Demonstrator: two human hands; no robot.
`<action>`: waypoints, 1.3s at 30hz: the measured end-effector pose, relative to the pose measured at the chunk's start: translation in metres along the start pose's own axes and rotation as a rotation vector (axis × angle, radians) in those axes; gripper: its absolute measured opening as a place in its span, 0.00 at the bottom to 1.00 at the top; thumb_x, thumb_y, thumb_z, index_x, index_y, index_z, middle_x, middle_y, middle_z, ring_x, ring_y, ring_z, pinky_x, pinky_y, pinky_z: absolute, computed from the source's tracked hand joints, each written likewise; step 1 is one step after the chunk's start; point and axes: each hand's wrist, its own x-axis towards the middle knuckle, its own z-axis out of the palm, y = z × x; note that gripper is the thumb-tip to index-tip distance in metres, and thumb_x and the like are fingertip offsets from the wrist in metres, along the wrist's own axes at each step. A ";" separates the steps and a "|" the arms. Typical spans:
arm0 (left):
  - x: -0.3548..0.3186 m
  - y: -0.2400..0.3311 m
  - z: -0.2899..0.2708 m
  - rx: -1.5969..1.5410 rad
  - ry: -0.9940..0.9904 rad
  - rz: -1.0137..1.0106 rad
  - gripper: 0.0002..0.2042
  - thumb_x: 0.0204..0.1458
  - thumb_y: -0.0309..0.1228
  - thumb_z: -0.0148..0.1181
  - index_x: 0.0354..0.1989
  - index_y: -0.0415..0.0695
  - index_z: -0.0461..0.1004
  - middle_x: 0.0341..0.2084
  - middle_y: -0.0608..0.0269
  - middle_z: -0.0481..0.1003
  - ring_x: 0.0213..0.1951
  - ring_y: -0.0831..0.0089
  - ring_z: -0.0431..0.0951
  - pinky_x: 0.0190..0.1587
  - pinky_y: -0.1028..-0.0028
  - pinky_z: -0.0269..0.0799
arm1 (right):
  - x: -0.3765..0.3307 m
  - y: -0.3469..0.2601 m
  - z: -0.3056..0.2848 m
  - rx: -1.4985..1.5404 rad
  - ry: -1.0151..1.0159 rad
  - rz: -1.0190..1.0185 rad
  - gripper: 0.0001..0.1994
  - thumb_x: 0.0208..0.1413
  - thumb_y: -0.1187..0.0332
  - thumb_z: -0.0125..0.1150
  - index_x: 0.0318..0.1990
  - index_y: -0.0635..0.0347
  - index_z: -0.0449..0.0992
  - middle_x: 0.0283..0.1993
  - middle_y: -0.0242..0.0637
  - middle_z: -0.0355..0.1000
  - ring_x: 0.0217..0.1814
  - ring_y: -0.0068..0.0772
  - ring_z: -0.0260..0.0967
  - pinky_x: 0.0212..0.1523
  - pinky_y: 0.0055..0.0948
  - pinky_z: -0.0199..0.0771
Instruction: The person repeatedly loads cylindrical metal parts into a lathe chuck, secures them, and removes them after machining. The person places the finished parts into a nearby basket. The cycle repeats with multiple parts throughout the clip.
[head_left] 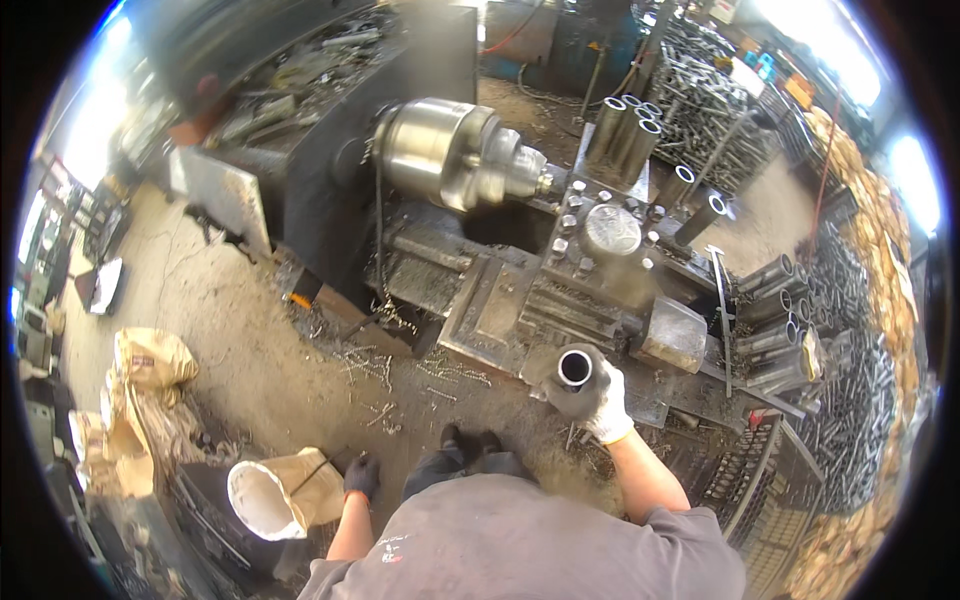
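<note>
My right hand, in a glove that is white at the cuff and dark over the fingers, is closed around a short metal tube. The tube's open end faces up, and it is held in front of the lathe's carriage. Down at my left side hangs my left hand in a dark glove, beside a pale bucket; its fingers do not show clearly enough to read. Beyond the carriage is the lathe's shiny chuck, and a bolted tool post stands to its right.
Several upright tubes stand behind the tool post. More tubes lie stacked at the right, near a large heap of metal parts. Curled metal chips litter the floor. Paper sacks lie at the left.
</note>
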 end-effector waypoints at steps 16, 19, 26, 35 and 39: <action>-0.256 -0.267 0.149 -0.834 0.551 -0.490 0.21 0.57 0.46 0.61 0.46 0.40 0.84 0.31 0.55 0.85 0.32 0.64 0.85 0.40 0.64 0.79 | -0.114 -0.277 0.215 0.447 -1.006 -0.623 0.22 0.47 0.60 0.79 0.49 0.59 0.82 0.40 0.44 0.84 0.40 0.42 0.85 0.45 0.37 0.85; -0.312 -0.302 0.188 -1.110 0.626 -0.701 0.20 0.57 0.45 0.62 0.46 0.41 0.84 0.34 0.52 0.85 0.38 0.60 0.86 0.44 0.61 0.79 | -0.194 -0.357 0.256 0.548 -1.317 -0.844 0.22 0.47 0.58 0.79 0.48 0.57 0.83 0.43 0.43 0.84 0.42 0.41 0.85 0.46 0.38 0.85; -0.461 -0.272 0.344 -1.983 1.311 -1.104 0.14 0.62 0.42 0.61 0.39 0.41 0.81 0.30 0.58 0.82 0.30 0.67 0.84 0.27 0.67 0.74 | -0.360 -0.514 0.283 0.849 -1.806 -1.361 0.26 0.47 0.55 0.81 0.52 0.56 0.82 0.45 0.41 0.84 0.45 0.44 0.83 0.48 0.40 0.83; -0.528 -0.149 0.365 -1.307 2.252 -2.319 0.28 0.71 0.54 0.51 0.59 0.37 0.73 0.51 0.44 0.79 0.49 0.50 0.80 0.52 0.58 0.73 | -0.547 -0.672 0.299 0.990 -1.924 -1.564 0.21 0.49 0.58 0.76 0.50 0.55 0.82 0.41 0.46 0.84 0.42 0.47 0.85 0.45 0.42 0.84; -0.575 -0.173 0.307 -0.655 2.050 -2.500 0.32 0.72 0.53 0.47 0.70 0.37 0.69 0.61 0.39 0.77 0.60 0.42 0.77 0.64 0.53 0.70 | -0.592 -0.691 0.323 1.010 -1.912 -1.676 0.24 0.48 0.56 0.77 0.52 0.55 0.82 0.42 0.45 0.84 0.42 0.46 0.85 0.46 0.40 0.86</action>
